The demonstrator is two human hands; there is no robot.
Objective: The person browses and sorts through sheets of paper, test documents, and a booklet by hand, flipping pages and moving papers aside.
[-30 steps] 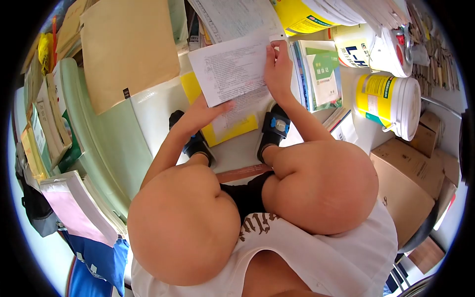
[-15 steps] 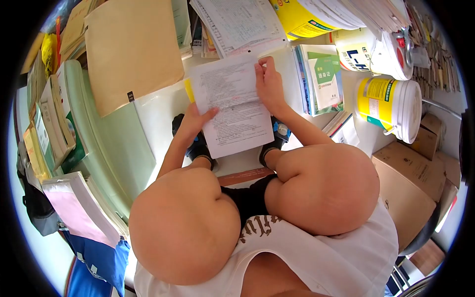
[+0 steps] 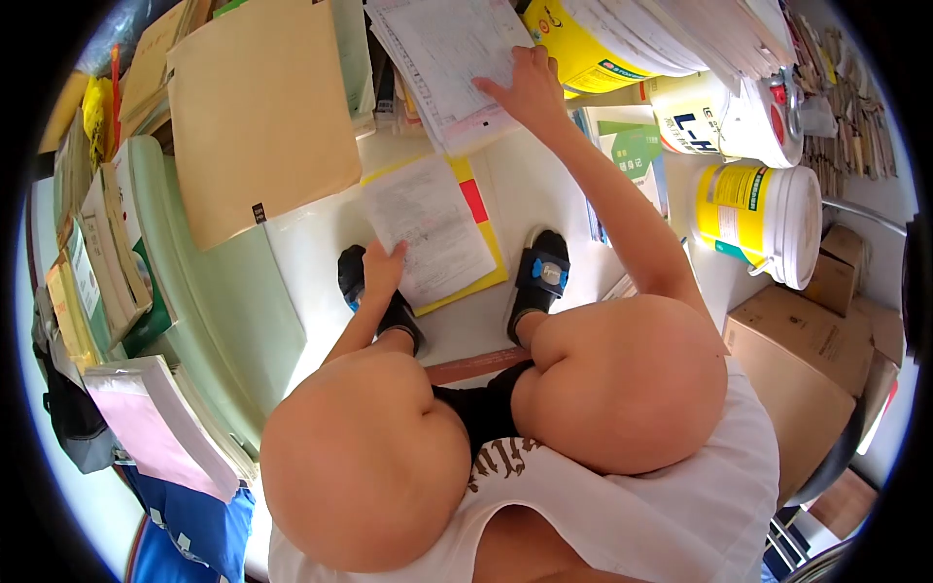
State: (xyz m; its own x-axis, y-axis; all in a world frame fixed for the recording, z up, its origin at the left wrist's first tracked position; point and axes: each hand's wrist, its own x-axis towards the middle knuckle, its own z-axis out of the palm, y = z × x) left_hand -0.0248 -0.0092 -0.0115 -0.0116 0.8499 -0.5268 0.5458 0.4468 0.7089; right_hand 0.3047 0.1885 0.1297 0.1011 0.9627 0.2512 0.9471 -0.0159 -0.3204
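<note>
My left hand (image 3: 385, 269) pinches the left edge of a printed paper sheet (image 3: 432, 228), thumb on top. Under the sheet, a yellow folder (image 3: 498, 260) with a red patch shows along its right and lower edges. Farther up, my right hand (image 3: 533, 92) is over the right side of a stack of written papers (image 3: 442, 53), thumb and fingers spread apart. Whether its fingertips touch the top paper I cannot tell. My feet, in dark sandals (image 3: 541, 275), stand on either side of the folder.
A large brown envelope (image 3: 262, 117) lies at the upper left. Booklets (image 3: 632, 155) and yellow-white buckets (image 3: 758, 216) stand on the right, with cardboard boxes (image 3: 802, 340) below. Pale green boards (image 3: 209, 282) and several paper stacks line the left.
My right hand has let go of the printed sheet and moved up to the paper stack. The sheet is now lower, over the yellow folder, which shows more. My left hand has moved slightly down.
</note>
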